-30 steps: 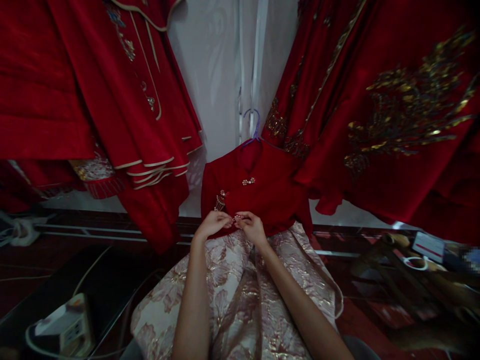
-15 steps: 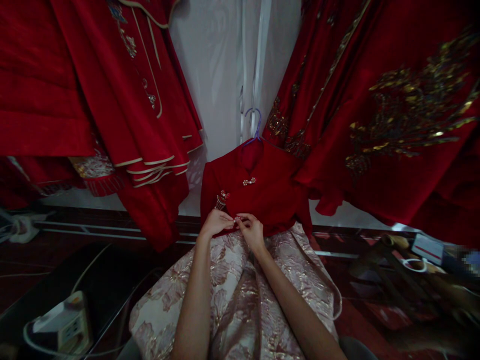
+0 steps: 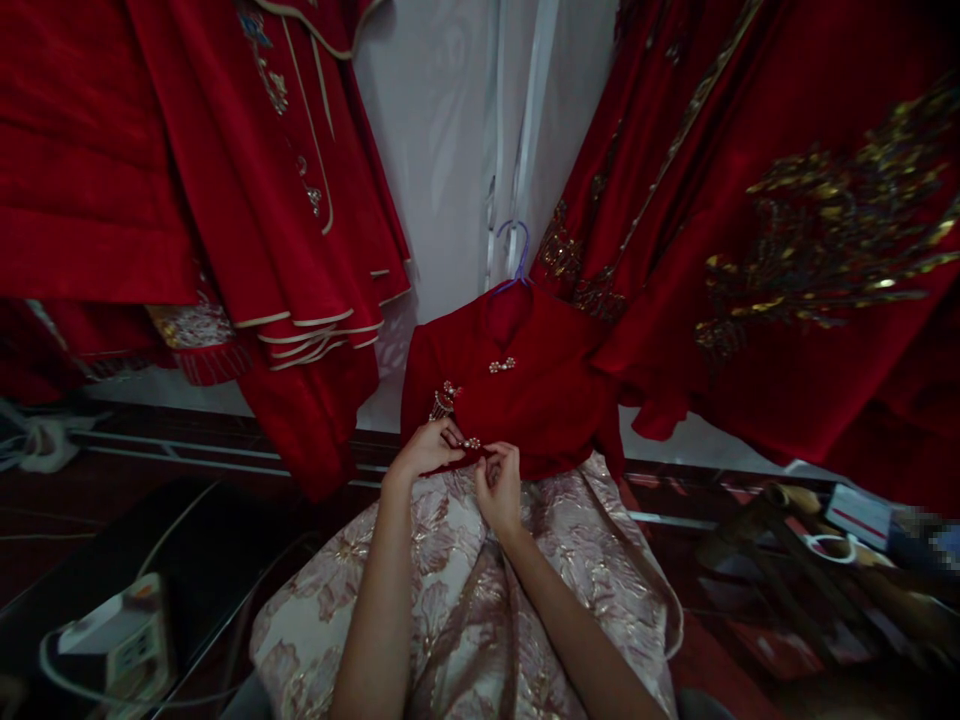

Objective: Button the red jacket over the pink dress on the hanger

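A red jacket (image 3: 547,400) hangs on a purple hanger (image 3: 517,262), its lower part lying over a pale floral brocade cloth (image 3: 442,540). My left hand (image 3: 427,452) pinches the jacket near its lower edge, just left of a small beaded clasp (image 3: 471,443). To the right of that clasp, my right hand (image 3: 501,488) has its fingertips drawn together near the fabric; anything between them is too small to make out. A similar clasp (image 3: 502,366) sits below the collar. Above my left hand is a beaded ornament with a fringe (image 3: 445,398).
Red garments (image 3: 300,220) hang at the left, and a red one with gold sequins (image 3: 832,250) hangs at the right. A power strip (image 3: 135,640) with a cord rests on a black surface (image 3: 217,540). A white ring (image 3: 830,547) lies among clutter at the right.
My hands have parted, uncovering the lower beaded clasp between them. My right hand has moved down slightly and turned more upright; my left has shifted a little left.
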Tool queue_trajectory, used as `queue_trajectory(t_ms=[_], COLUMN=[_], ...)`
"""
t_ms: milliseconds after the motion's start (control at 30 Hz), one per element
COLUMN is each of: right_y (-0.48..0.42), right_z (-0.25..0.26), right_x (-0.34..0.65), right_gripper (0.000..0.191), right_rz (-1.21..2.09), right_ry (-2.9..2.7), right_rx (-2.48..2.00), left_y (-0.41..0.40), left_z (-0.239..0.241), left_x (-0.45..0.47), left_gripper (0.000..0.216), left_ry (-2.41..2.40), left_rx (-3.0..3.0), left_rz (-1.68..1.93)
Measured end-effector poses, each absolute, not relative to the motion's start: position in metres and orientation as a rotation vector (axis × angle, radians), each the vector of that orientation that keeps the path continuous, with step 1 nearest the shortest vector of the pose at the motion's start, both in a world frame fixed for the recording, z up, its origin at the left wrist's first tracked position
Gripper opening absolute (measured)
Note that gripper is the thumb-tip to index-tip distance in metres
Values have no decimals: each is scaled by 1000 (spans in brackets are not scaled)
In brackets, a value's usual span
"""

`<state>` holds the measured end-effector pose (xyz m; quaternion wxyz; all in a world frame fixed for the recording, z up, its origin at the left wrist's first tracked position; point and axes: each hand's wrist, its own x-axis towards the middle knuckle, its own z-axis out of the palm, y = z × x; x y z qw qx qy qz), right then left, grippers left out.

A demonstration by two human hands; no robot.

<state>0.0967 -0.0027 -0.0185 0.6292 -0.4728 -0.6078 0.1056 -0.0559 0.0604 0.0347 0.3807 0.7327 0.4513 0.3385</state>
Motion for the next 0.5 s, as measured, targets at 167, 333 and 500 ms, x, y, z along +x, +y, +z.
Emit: queue_trajectory(t_ms=[167, 333, 500], right_y=[0, 0, 1], right_z=[-24, -25, -26], right_x=[98, 100, 101], right_gripper=[35, 38, 37], right_rz=[337, 343, 333], right_ry=[-1446, -1473, -1463], right_rx=[-1132, -1146, -1141], left_y=[62, 63, 60], left_z=[35, 35, 39], left_x=[-54, -53, -50], left_gripper=[24, 26, 29], left_ry=[1167, 1163, 1173], left_rx=[1956, 1945, 1931], left_rz=[833, 830, 837])
